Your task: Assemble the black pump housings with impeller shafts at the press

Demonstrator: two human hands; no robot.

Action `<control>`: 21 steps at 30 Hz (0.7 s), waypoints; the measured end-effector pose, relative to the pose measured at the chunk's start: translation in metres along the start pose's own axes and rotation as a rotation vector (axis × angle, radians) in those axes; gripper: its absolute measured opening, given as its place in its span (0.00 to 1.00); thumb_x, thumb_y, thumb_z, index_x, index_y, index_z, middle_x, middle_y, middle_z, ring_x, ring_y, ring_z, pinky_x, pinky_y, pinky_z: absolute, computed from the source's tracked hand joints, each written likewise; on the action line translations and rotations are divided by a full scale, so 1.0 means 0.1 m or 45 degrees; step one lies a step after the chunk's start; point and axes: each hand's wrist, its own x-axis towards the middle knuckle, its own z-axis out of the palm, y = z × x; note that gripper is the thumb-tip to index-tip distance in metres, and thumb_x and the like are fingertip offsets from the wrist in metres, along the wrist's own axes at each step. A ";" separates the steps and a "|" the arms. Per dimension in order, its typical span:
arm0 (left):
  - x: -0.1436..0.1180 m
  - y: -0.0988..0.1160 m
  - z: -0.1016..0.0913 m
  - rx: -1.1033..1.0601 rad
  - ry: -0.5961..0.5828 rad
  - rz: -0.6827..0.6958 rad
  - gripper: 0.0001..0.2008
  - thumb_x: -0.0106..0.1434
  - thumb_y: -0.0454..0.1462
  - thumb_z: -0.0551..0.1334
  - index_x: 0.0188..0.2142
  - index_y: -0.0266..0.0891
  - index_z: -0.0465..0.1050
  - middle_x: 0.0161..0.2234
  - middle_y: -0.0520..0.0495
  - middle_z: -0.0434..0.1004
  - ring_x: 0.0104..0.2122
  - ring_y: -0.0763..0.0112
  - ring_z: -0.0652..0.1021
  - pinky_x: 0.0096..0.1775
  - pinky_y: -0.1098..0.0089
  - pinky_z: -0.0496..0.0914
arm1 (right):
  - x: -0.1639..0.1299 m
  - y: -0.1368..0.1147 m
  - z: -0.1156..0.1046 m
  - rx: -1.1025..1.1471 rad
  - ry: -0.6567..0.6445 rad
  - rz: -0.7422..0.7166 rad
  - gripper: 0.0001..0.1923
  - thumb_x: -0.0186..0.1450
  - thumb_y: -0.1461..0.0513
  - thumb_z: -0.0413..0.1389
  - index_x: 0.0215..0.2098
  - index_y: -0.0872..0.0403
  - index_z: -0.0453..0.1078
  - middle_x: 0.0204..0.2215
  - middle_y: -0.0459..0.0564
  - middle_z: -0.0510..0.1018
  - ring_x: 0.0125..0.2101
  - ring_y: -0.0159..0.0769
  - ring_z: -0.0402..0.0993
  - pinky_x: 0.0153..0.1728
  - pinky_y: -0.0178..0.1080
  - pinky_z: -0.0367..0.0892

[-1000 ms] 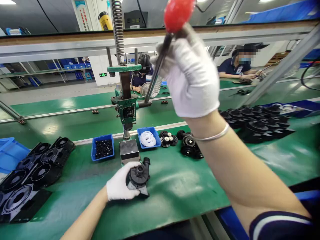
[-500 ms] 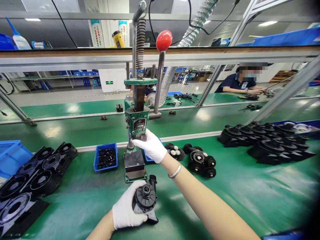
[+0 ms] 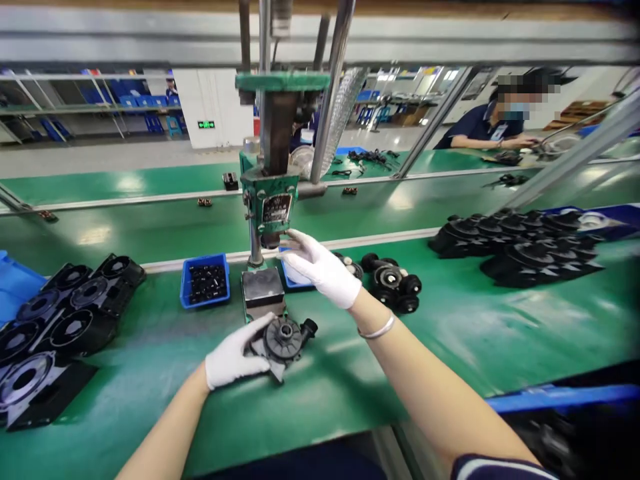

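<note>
A black pump part lies on the green table, near the press, gripped by the gloved left hand. The right hand, fingers loosely spread, reaches under the press head, over a blue tray.

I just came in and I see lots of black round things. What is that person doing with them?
A person in white gloves sits at a green workbench. The left hand holds a black round pump part flat on the bench, in front of a small green press. The right hand reaches up under the press, fingers at its lower end. Beside the press sits a blue bin of small black pieces. More black housings lie to the left, and another person works at the far bench.
</note>
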 end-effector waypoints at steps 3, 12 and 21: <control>-0.11 0.07 -0.18 0.239 0.004 -0.019 0.37 0.62 0.44 0.64 0.67 0.43 0.51 0.67 0.42 0.53 0.66 0.55 0.58 0.66 0.51 0.51 | -0.38 0.13 -0.10 -0.427 -0.177 0.042 0.27 0.66 0.53 0.55 0.60 0.54 0.61 0.54 0.57 0.72 0.53 0.43 0.71 0.56 0.48 0.66; -0.15 0.27 0.14 0.998 0.186 -0.101 0.61 0.44 0.50 0.75 0.69 0.42 0.42 0.62 0.35 0.55 0.59 0.46 0.65 0.59 0.49 0.64 | -1.00 0.42 -0.03 -1.184 -0.504 0.035 0.35 0.65 0.48 0.58 0.66 0.52 0.55 0.41 0.56 0.73 0.38 0.46 0.73 0.39 0.46 0.70; -0.09 0.15 0.14 1.030 0.242 -0.073 0.62 0.42 0.54 0.75 0.69 0.47 0.42 0.55 0.40 0.61 0.55 0.49 0.69 0.57 0.50 0.66 | -1.01 0.62 0.00 -1.395 -0.501 -0.209 0.35 0.69 0.45 0.49 0.66 0.55 0.54 0.32 0.52 0.73 0.32 0.42 0.69 0.32 0.40 0.63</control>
